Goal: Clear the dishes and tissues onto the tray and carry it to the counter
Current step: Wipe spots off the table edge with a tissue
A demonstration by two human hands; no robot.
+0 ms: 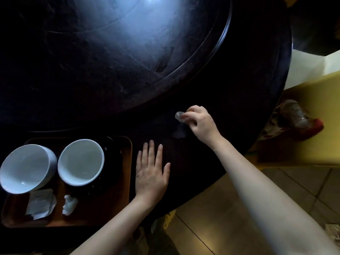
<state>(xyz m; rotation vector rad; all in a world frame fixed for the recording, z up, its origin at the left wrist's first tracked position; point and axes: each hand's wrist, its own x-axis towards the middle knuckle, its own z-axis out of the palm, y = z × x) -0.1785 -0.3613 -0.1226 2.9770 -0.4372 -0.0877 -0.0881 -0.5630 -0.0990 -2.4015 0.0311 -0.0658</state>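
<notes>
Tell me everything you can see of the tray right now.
The tray is a brown rectangular one with rounded corners and a low raised rim, wood by its look. It lies flat on the dark table at lower left, beside the flat left hand, which does not clearly touch it. It holds two white bowls, a dark dish under one, and two crumpled tissues.

bare table [211, 89], bowls [81, 161] crowding tray [127, 181]

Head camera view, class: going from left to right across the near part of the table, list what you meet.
Left white bowl → flat tissue → crumpled tissue → right white bowl → tray edge → left hand, flat on the table → right hand, pinching a small white scrap.
</notes>
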